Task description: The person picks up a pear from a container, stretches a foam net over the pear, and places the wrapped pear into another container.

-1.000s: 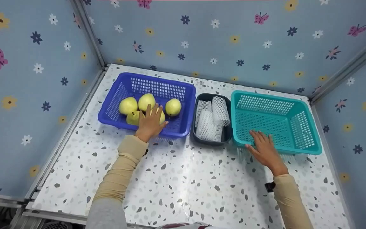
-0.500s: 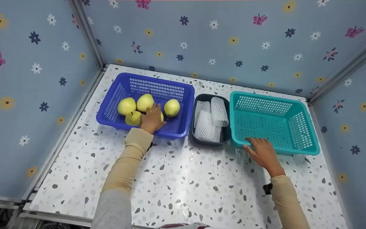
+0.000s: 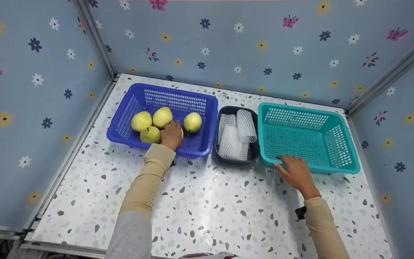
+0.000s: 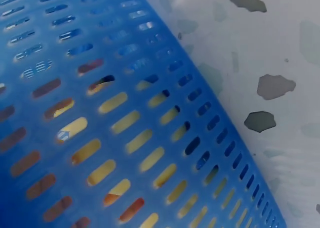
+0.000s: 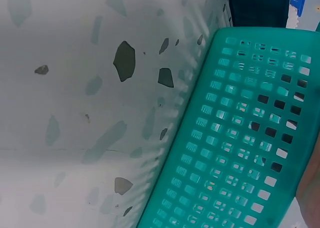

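Note:
In the head view, my left hand (image 3: 171,135) reaches into the blue-violet plastic basket (image 3: 212,118), its fingers bent round a pale yellow-green pear (image 3: 181,133) that it mostly hides. Several more pears, including one stem-up pear (image 3: 150,135), lie around that hand. Through the slots of the basket wall (image 4: 165,62), the left wrist view shows bits of the pear (image 4: 125,122) and fingers. At the near rim of a teal basket (image 3: 341,169), my right hand (image 3: 297,174) hooks its fingers over the edge. Part of that hand (image 5: 309,198) shows beside the wall in the right wrist view.
Between the baskets stands a dark oblong tub (image 3: 225,158) with several white foam net sleeves (image 3: 233,142). The speckled white table (image 3: 199,208) extends in front. Flower-patterned panels (image 3: 221,43) enclose the back and both sides.
My left hand has gone from spread over the pear to bent fingers round it. My right hand's fingers have drawn back from inside the teal basket and bent over its rim.

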Demonstrator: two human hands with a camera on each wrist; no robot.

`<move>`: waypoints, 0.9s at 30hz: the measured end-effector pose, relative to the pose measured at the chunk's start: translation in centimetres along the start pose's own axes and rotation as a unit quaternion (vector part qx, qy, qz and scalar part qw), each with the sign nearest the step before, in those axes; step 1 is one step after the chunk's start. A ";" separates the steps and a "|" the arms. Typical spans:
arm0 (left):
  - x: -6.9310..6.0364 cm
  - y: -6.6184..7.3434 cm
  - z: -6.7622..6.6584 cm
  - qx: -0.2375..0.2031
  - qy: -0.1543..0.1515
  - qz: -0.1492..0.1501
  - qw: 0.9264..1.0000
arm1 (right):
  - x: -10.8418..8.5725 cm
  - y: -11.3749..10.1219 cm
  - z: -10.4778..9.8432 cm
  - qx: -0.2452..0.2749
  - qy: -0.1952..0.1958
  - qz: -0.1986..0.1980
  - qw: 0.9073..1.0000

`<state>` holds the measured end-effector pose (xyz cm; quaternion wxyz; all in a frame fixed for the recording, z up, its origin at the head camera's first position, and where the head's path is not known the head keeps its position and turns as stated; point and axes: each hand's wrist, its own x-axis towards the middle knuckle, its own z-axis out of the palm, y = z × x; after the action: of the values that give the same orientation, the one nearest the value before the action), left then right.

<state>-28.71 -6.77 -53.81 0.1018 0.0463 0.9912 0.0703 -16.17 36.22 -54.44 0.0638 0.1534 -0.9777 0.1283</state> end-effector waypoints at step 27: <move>-0.2 -0.3 0.3 -0.012 0.114 0.062 0.991 | 0.0 -0.1 0.0 0.014 0.002 0.005 1.000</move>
<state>-28.52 -7.07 -54.10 -0.0162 0.0979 0.9907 0.0934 -16.14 36.17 -54.44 0.0628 0.1495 -0.9764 0.1423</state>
